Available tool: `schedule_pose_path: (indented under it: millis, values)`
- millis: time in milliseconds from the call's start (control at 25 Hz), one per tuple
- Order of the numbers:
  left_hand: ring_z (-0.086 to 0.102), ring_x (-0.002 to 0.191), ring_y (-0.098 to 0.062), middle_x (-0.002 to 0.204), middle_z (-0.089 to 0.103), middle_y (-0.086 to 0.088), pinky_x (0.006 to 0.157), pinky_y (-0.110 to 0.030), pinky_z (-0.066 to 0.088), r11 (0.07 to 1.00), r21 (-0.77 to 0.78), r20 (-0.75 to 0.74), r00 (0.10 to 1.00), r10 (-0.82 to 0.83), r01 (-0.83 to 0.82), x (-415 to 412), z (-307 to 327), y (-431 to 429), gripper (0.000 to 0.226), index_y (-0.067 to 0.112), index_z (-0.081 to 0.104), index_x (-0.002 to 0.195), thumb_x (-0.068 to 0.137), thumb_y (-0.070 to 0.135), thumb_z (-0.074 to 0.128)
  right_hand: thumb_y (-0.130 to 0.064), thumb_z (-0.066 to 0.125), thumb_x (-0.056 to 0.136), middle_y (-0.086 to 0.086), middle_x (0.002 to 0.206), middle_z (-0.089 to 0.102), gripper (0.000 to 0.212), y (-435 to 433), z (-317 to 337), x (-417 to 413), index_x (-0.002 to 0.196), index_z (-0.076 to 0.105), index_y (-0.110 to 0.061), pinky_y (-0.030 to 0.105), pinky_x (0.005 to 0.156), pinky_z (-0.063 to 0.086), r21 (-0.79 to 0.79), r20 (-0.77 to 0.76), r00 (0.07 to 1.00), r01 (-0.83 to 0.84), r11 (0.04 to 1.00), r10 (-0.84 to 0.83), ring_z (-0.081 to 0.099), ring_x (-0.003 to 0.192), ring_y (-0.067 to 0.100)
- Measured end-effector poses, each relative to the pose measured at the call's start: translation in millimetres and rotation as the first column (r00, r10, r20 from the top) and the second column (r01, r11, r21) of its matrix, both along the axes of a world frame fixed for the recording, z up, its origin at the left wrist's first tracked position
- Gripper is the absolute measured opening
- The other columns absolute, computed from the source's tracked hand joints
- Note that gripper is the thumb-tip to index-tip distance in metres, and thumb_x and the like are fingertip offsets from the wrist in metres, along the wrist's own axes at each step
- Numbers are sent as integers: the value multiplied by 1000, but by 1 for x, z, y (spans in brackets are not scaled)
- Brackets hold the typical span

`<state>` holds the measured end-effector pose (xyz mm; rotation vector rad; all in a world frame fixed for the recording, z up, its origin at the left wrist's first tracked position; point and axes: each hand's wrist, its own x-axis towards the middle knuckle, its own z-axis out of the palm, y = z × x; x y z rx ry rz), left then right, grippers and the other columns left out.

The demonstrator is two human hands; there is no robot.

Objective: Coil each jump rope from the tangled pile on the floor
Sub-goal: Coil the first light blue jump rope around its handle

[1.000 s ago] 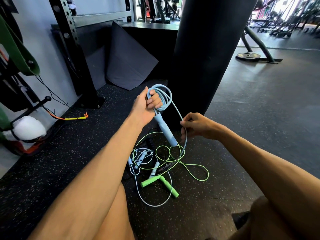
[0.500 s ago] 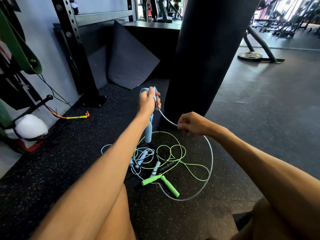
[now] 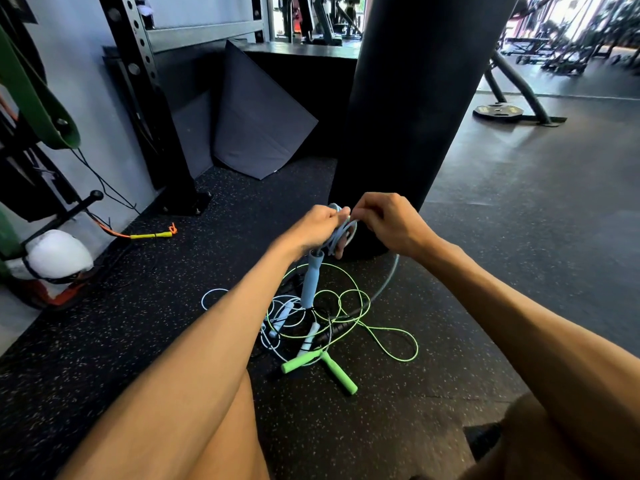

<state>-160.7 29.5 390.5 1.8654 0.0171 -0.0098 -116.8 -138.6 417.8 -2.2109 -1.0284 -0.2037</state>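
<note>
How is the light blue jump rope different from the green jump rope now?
The light blue jump rope is off the floor, partly coiled in both hands; the green jump rope lies loose and tangled. One blue handle hangs down; both green handles lie flat. Both have thin cords.

A speckled black rubber floor (image 3: 104, 341) meets a pale wall (image 3: 104, 109) with a black steel rack (image 3: 138, 81), a dark punching bag (image 3: 415, 98) stands ahead, and daylight brightens distant gym machines (image 3: 571, 36).

Hands together, raised in front.
Left hand (image 3: 313, 230) fisted; right hand (image 3: 391, 221) pinching beside it, fingertips touching; both forearms outstretched.
</note>
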Motion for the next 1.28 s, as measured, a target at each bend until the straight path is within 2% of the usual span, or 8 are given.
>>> schedule_pose_path:
  millis: [160, 400, 520, 680, 800, 960, 1120, 1280]
  values:
    - [32, 37, -14, 44, 35, -1, 47, -27, 36, 944, -246, -153, 953, -262, 220, -3, 3, -4, 42, 7, 55, 76, 105, 28, 31, -29, 67, 91, 0, 75, 64, 16, -4, 0, 4, 95, 62, -14, 22, 57, 45, 123, -72, 996, 61, 991, -53, 56, 63, 10]
    - [19, 36, -10, 41, 25, 5, 47, -25, 30, 743, -591, -80, 894, -441, 314, -4, 13, 0, 42, 14, 41, 65, 101, 36, 34, -39, 63, 93, 1, 67, 53, 37, -13, -7, 11, 101, 56, -4, 23, 49, 40, 263, -324, 941, 187, 947, -96, 49, 56, 11]
    - [22, 38, -9, 44, 27, 6, 48, -24, 32, 641, -725, -6, 928, -372, 252, -3, 17, -1, 41, 14, 42, 70, 103, 36, 34, -31, 54, 100, 6, 70, 54, 28, -14, -12, 7, 107, 50, -4, 24, 49, 52, 256, -543, 838, 225, 940, -53, 52, 59, 13]
    - [31, 46, -11, 54, 32, 3, 64, -25, 35, 504, -859, 49, 994, -98, 92, 8, 16, 2, 41, 12, 47, 80, 105, 37, 28, -18, 51, 102, 17, 75, 62, 13, -16, -26, 6, 107, 45, -7, 58, 76, 58, 166, -794, 607, 146, 975, 44, 64, 70, 35]
    - [37, 45, -12, 52, 39, 1, 63, -26, 34, 439, -895, -13, 986, 165, -85, 14, 19, 6, 44, 10, 47, 78, 107, 34, 26, -13, 54, 100, 24, 81, 67, 16, -19, -29, -5, 111, 46, -2, 47, 71, 61, 37, -860, 509, -9, 999, 37, 71, 72, 37]
    - [43, 43, -16, 48, 44, -3, 49, -28, 43, 501, -822, -30, 900, 435, -269, 18, 16, 8, 44, 7, 46, 74, 108, 30, 29, -7, 55, 98, 23, 84, 67, 13, -17, -20, -14, 104, 54, 4, 35, 68, 63, -49, -859, 511, -133, 990, 26, 72, 68, 25]
    - [44, 43, -17, 56, 45, -7, 53, -32, 46, 602, -702, 42, 821, 569, -381, 20, 12, 12, 40, 8, 46, 74, 107, 25, 31, -5, 59, 95, 18, 81, 68, 10, -13, -25, -12, 100, 58, 4, 49, 86, 59, -133, -826, 564, -199, 971, 2, 71, 73, 25]
    - [48, 37, -12, 46, 49, 0, 54, -29, 45, 781, -364, 193, 779, 597, -508, 22, 4, 17, 40, 11, 47, 73, 107, 25, 31, -7, 57, 97, 18, 82, 65, 9, -10, -16, -13, 100, 58, 2, 44, 74, 58, -116, -791, 610, -224, 968, 47, 66, 71, 27]
